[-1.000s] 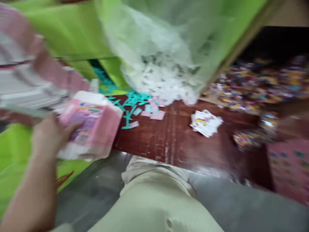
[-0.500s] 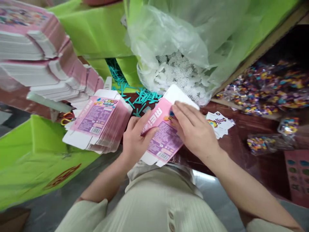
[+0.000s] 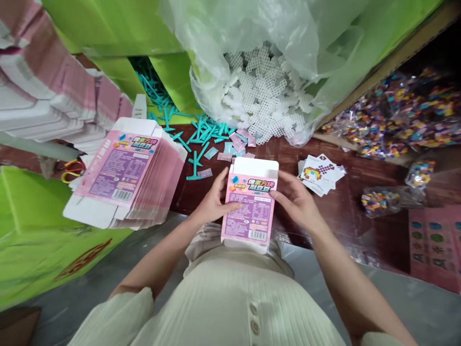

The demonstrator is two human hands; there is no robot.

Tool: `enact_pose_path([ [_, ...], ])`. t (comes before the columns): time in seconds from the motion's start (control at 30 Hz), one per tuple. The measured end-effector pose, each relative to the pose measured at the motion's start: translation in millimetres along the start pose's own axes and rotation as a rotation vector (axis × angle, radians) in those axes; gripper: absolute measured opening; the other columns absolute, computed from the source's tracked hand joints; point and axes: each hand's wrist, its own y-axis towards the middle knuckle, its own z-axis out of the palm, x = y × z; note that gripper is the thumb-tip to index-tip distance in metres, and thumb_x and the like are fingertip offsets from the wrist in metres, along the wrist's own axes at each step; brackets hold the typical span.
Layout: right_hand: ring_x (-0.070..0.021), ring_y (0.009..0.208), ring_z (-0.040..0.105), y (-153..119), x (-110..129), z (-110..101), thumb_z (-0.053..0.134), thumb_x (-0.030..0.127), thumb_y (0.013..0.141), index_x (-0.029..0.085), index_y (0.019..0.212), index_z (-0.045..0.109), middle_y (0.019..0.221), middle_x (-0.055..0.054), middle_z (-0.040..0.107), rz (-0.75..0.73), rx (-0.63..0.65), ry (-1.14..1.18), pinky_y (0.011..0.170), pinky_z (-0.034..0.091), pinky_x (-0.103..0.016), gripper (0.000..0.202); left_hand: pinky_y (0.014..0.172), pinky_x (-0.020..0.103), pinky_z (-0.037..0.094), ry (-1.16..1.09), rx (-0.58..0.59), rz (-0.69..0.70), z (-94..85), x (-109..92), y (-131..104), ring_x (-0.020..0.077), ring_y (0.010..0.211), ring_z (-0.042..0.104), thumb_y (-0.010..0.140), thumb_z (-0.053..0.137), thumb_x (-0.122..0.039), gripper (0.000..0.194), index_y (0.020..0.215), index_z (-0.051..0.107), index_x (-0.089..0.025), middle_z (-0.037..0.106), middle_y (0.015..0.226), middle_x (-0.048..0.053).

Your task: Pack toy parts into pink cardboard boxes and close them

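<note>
Head view: pink box (image 3: pixel 248 211) held above the near edge of the dark red counter (image 3: pixel 342 230), printed face up, white flap extending from the far end. Across its top, large Chinese characters, apparently 像素方块 on the first line; below, a purple panel of print too small to read, with a barcode at lower right. Left hand (image 3: pixel 212 204) partly closed, gripping the box by its left side, thumb across the printed face. Right hand (image 3: pixel 300 202) loosely curled, gripping the upper right edge, thumb at the front.

To the left, a stack of flat boxes (image 3: pixel 158 178) with matching print and barcode. Farther left, red printing on a green carton (image 3: pixel 29 230), not legible. Beyond the box, teal T-shaped pieces (image 3: pixel 195 166), and white grid pieces (image 3: pixel 266 96) in a clear plastic bag (image 3: pixel 281 29). To the right, cards with pixel pictures (image 3: pixel 320 174); farther right, a pink sheet (image 3: pixel 435 245) with a repeated letter A.
</note>
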Motion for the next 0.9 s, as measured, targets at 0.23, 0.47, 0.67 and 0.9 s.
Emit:
enact_pose_path([
  [0.23, -0.0205, 0.112, 0.069, -1.0, 0.5, -12.2, 0.075, 0.041, 0.098, 0.029, 0.105, 0.078, 0.114, -0.005, 0.068, -0.015, 0.109, 0.02, 0.1, 0.06, -0.04, 0.014, 0.1, 0.038, 0.058, 0.096, 0.128, 0.064, -9.8, -10.4, 15.3, 0.0242, 0.115, 0.071, 0.095, 0.076, -0.046, 0.038, 0.125, 0.068, -0.024, 0.07, 0.13, 0.011],
  [0.47, -0.0193, 0.11, 0.072, 5.3, 8.6, -6.8, 0.073, 0.032, 0.099, 0.039, 0.142, 0.063, 0.118, -0.002, 0.075, -0.097, -0.006, 0.066, 0.101, 0.06, -0.04, 0.045, 0.089, 0.03, 0.058, 0.043, -0.082, 0.101, 0.7, -29.3, 29.7, 0.0176, 0.101, 0.073, 0.096, 0.076, -0.04, 0.034, 0.123, 0.064, -0.022, 0.078, 0.11, 0.007],
  [0.67, -0.0188, 0.092, 0.075, 17.9, 31.1, -6.3, 0.075, 0.042, 0.098, 0.028, 0.098, 0.079, 0.104, -0.003, 0.081, 0.122, -0.004, 0.059, 0.084, 0.062, -0.035, 0.015, 0.082, 0.028, 0.059, 0.087, -0.037, -0.035, 8.1, -52.3, 38.0, 0.0176, 0.097, 0.074, 0.094, 0.076, -0.035, 0.019, 0.096, 0.07, -0.018, 0.079, 0.108, 0.008],
  [0.9, -0.0176, 0.087, 0.077, 21.8, 35.2, -9.6, 0.083, 0.041, 0.089, 0.028, 0.094, 0.082, 0.098, -0.001, 0.083, 0.255, -0.007, 0.12, 0.08, 0.064, -0.031, 0.014, 0.084, 0.028, 0.059, 0.064, 0.069, -0.053, 6.6, -53.8, 34.8, 0.0187, 0.104, 0.074, 0.092, 0.079, -0.032, 0.022, 0.106, 0.068, -0.019, 0.077, 0.119, 0.009],
])
